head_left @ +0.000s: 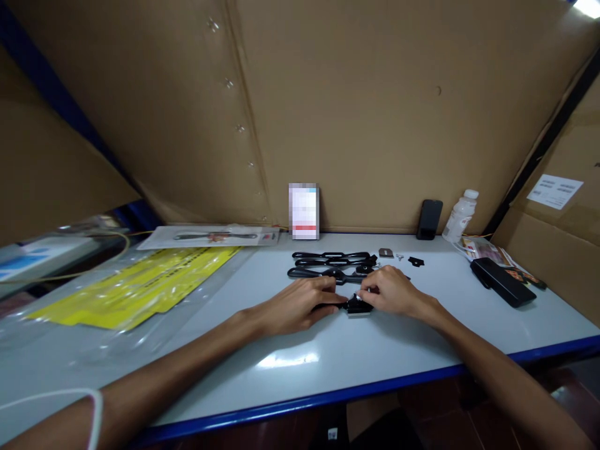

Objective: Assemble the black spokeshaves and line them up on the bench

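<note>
A black metal spokeshave (360, 306) lies low over the table in front of me, with a bright blade edge toward me. My left hand (307, 303) is closed on its left handle, the index finger stretched along to the middle. At its centre my right hand (389, 290) pinches a small silver piece that looks like a screw; the fingertips partly hide it. Just behind are more black spokeshave bodies (330, 255) in a row, partly covered by my right hand. A flat metal blade (385, 252), small silver screws (399, 257) and a black cap plate (415, 262) lie farther back.
Clear plastic over a yellow printed sheet (140, 284) covers the left side, with a packaged tool (215, 237) behind it. A phone-like screen (304, 212) leans on the cardboard wall. At right are a dark phone (430, 219), bottle (460, 215) and black case (502, 281).
</note>
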`<state>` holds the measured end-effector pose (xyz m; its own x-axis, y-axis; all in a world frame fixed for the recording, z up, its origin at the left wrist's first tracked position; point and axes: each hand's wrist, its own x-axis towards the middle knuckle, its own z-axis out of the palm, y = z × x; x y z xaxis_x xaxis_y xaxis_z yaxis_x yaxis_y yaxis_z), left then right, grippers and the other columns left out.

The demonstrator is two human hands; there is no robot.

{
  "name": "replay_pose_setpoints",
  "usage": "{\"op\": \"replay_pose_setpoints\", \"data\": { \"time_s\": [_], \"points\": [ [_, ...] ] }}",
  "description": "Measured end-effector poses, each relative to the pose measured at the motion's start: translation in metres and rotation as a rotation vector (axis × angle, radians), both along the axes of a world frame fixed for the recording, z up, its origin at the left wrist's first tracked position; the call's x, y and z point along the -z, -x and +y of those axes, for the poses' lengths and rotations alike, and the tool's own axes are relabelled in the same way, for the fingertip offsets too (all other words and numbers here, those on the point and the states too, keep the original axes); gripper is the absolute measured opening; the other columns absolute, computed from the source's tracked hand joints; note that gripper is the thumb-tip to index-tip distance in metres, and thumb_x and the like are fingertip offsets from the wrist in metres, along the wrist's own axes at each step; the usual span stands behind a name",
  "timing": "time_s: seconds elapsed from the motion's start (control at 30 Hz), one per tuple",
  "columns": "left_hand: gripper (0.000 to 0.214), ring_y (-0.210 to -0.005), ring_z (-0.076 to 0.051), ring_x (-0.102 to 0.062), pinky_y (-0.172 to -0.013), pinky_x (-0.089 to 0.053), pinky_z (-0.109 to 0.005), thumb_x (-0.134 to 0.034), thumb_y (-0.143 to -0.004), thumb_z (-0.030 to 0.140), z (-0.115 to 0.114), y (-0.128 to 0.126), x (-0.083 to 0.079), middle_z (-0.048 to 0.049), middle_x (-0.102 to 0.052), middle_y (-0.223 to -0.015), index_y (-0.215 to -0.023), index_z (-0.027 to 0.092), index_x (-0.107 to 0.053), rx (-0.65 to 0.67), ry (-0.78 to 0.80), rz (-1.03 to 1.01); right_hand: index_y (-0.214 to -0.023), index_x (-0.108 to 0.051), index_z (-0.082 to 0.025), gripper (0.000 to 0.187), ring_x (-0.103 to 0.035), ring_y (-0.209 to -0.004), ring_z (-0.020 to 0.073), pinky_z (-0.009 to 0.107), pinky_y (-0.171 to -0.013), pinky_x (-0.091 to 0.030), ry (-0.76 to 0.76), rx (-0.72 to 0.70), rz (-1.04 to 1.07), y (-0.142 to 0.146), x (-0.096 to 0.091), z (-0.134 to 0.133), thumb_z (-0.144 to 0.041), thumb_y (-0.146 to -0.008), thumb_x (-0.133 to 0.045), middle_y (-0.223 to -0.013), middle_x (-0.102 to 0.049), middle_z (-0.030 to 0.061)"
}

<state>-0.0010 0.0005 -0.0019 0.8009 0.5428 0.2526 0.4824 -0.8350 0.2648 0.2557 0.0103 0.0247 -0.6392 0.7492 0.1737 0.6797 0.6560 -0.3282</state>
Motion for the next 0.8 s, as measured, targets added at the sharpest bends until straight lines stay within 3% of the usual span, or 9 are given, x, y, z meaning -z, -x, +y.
{"op": "replay_pose_setpoints", "data": {
  "time_s": [0.1, 0.23, 0.43, 0.6, 0.8],
  "points": [
    [0.034, -0.082, -0.021, -0.063, -0.073, -0.050, -0.032, -0.051, -0.106, 0.022, 0.0008, 0.0010, 0.0012, -0.0075, -0.063, -0.097, -0.132, 0.024, -0.073, 0.006, -0.002, -0.002, -0.081, -0.081, -0.024, 0.023, -0.054, -0.061, 0.0135, 0.029, -0.062, -0.032, 0.055, -0.071, 0.030, 0.0009, 0.0012, -0.0003, -0.026, -0.095, -0.062, -0.068, -0.069, 0.0003],
    [0.034, -0.082, -0.021, -0.063, -0.073, -0.050, -0.032, -0.051, -0.106, 0.023, 0.0012, 0.0016, 0.0010, -0.0077, -0.064, -0.097, -0.130, 0.023, -0.075, 0.006, -0.004, -0.014, -0.079, -0.080, -0.021, 0.025, -0.055, -0.064, 0.0160, 0.031, -0.062, -0.029, -0.062, 0.005, -0.027, 0.0025, 0.0007, -0.0014, -0.023, -0.095, -0.060, -0.070, -0.070, 0.0037],
    [0.034, -0.083, -0.021, -0.063, -0.072, -0.050, -0.032, -0.051, -0.106, 0.023, -0.0008, 0.0001, -0.0019, -0.0073, -0.063, -0.097, -0.131, 0.024, -0.074, -0.006, 0.019, -0.008, -0.087, -0.083, -0.023, 0.025, -0.054, -0.062, 0.0139, 0.029, -0.063, -0.031, 0.049, -0.052, -0.019, 0.0045, -0.0039, -0.0043, -0.025, -0.095, -0.060, -0.070, -0.070, 0.0019],
    [0.033, -0.083, -0.021, -0.064, -0.074, -0.050, -0.032, -0.052, -0.106, 0.022, -0.0014, 0.0003, -0.0020, -0.0075, -0.064, -0.098, -0.129, 0.023, -0.075, -0.011, 0.033, -0.012, -0.084, -0.081, -0.021, 0.026, -0.055, -0.065, 0.0166, 0.031, -0.062, -0.026, -0.079, 0.035, -0.104, 0.0058, -0.0044, -0.0057, -0.025, -0.096, -0.058, -0.074, -0.071, 0.0055],
    [0.033, -0.084, -0.021, -0.064, -0.074, -0.050, -0.033, -0.051, -0.106, 0.023, 0.0002, 0.0021, 0.0008, -0.0078, -0.064, -0.098, -0.130, 0.023, -0.074, -0.023, 0.018, 0.020, -0.077, -0.079, -0.020, 0.024, -0.047, -0.062, 0.0160, 0.033, -0.061, -0.022, -0.072, 0.108, -0.173, -0.0034, -0.0079, 0.0001, -0.022, -0.090, -0.059, -0.068, -0.064, 0.0053]
  ]
}}
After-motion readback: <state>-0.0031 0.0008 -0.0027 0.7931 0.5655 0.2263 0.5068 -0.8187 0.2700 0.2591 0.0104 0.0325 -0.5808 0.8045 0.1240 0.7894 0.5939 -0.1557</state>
